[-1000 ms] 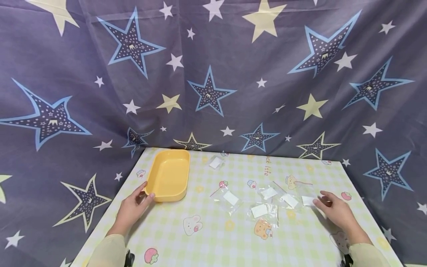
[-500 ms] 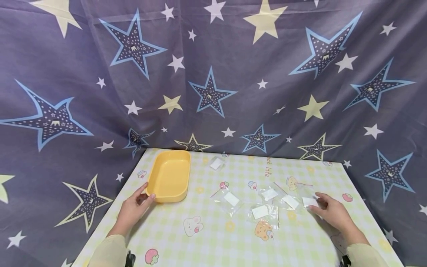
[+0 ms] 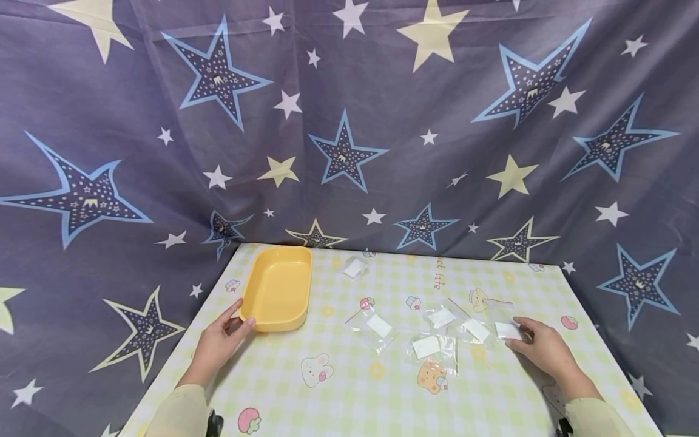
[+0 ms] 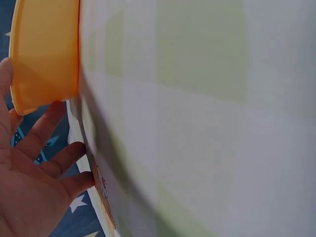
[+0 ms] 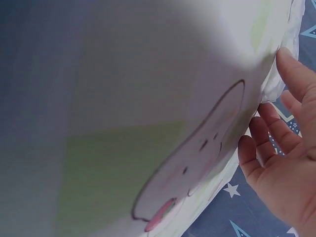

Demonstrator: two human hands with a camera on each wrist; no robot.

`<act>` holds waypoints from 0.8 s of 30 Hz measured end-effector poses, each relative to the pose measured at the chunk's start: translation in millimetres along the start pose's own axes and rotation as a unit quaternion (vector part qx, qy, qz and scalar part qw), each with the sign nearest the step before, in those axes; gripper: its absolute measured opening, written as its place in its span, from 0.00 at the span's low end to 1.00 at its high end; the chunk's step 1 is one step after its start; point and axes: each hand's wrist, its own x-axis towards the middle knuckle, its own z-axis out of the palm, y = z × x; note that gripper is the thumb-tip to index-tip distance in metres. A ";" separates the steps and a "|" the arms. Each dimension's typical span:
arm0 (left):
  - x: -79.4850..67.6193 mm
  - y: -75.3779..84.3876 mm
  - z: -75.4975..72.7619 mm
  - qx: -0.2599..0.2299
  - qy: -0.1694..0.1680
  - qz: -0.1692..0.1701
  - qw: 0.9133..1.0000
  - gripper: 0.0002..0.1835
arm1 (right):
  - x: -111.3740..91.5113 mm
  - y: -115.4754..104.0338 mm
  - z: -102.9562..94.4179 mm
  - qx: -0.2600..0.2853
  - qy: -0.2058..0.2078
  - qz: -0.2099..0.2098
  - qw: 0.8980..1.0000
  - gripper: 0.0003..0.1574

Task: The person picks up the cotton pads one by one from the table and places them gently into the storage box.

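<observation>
Since a second ago, the right hand (image 3: 548,351) has slid slightly toward 9 o'clock, bringing its thumb and forefinger further in over the bag (image 3: 505,331). The left hand (image 3: 212,348) and the tray (image 3: 281,291) keep their places.

I find the bag at 3 o'clock on the counter (image 3: 355,403), lying flat, a white piece inside clear film. The right thumb and forefinger bend about its 3 o'clock edge; whether they pinch the film or only rest on it I cannot tell, even from the right wrist view. The left hand grasps the tray, at 10 o'clock, by its 7 o'clock corner, thumb on one side, forefinger on the other.

To do this pinch well, I'd favour the white piece over the loose film, which probably slips and creases under a fingertip. The next bag (image 3: 476,330) sits just beside, at 9 o'clock, and I cannot see whether the films overlap, so I'd peel up from the 3 o'clock edge, slowly, checking that only one comes. On the left, a light hold seems enough; squeezing harder might swing the tray round.
</observation>
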 end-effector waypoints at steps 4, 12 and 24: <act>-0.2 -0.6 -0.3 -0.001 -0.002 0.000 1.000 0.49 | 0.5 0.5 1.4 -0.007 -0.002 0.002 1.000 0.47; -0.2 -0.1 -0.2 0.002 -0.002 -0.001 1.000 0.49 | 0.6 2.4 1.9 -0.013 -0.006 -0.002 1.000 0.45; -1.3 0.7 -0.2 0.000 -0.003 -0.004 1.000 0.49 | -0.3 2.0 1.8 -0.015 0.001 -0.006 1.000 0.43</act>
